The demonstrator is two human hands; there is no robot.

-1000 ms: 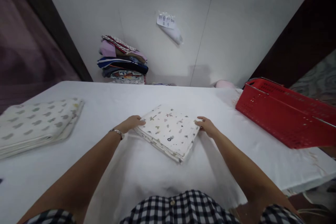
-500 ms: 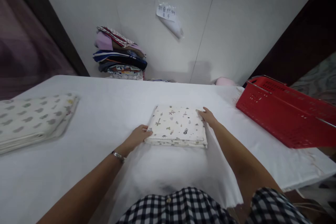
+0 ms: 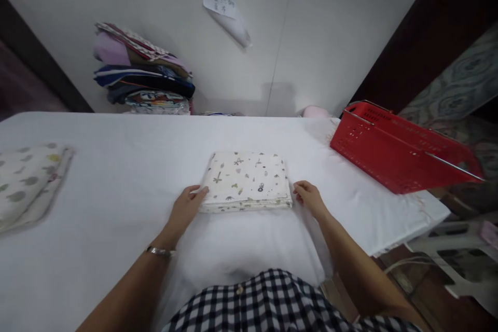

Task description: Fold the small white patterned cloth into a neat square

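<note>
White surface [image 3: 128,166] with a folded cloth [image 3: 247,176] between a left hand [image 3: 187,205] and a right hand [image 3: 310,198]

A pale wall [image 3: 330,26] stands behind the surface. At the far right, a red basket [image 3: 389,153] sits tilted in view. Against the wall, toward the left, is a stack of folded fabrics [image 3: 143,83] in lilac, blue and black. A cream blanket [image 3: 25,184] with grey shapes lies at the left edge, partly out of view. The person's black-and-white checked shirt [image 3: 268,301] shows below.

The folded cloth, white with small prints, lies flat near the middle of the surface. The left hand's thumb is at its left edge; whether those fingers grip it, I cannot tell. The right hand's fingers are released, loosely bent just beside the right edge. A curling paper note [image 3: 223,5] hangs on the wall. A silvery bracelet [image 3: 160,251] circles the left wrist.
</note>
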